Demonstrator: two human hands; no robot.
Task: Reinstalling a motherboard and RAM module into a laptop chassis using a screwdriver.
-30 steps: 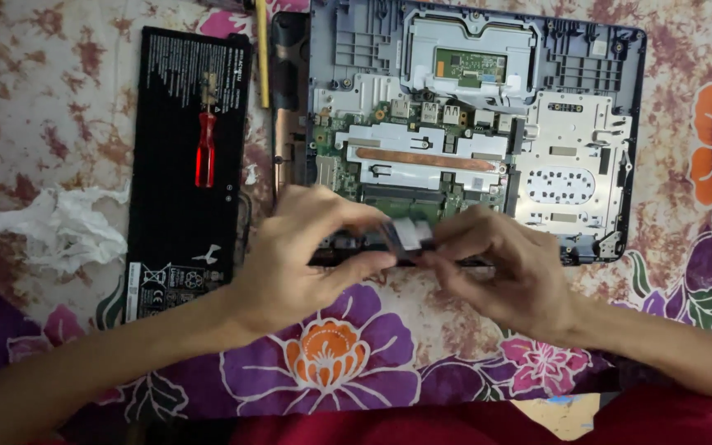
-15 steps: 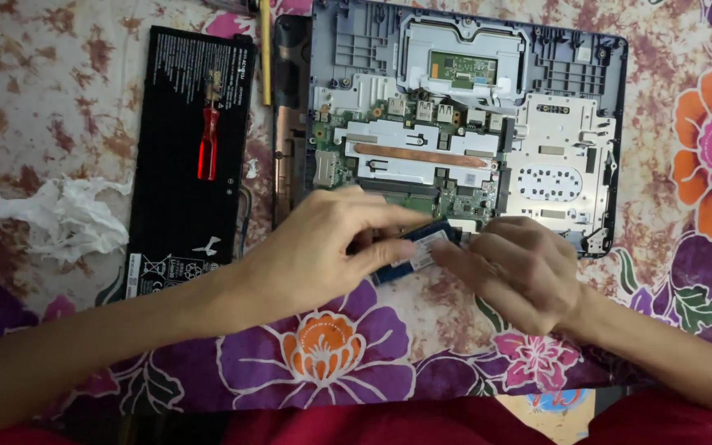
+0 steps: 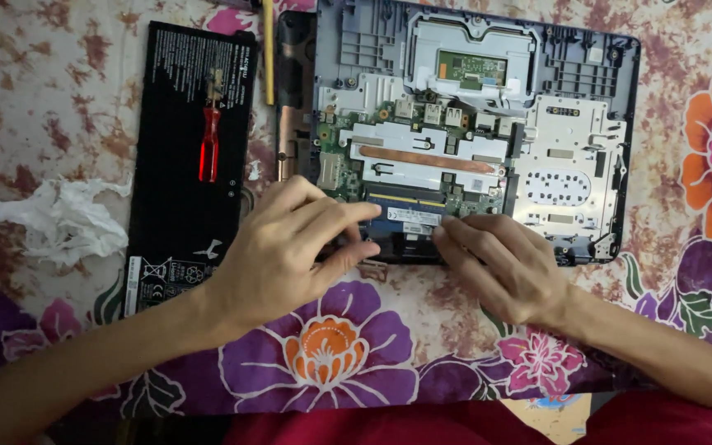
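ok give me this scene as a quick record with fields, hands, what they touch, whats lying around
surface: floral cloth
main item: opened laptop base, circuit board exposed
left hand: left hand, fingertips on the near edge of the laptop base, at the memory module
right hand: right hand, fingertips at the same module's other end
module state: lying low in its slot, seating unclear
beside laptop: flat black battery pack with a red screwdriver on it
far left: crumpled white tissue
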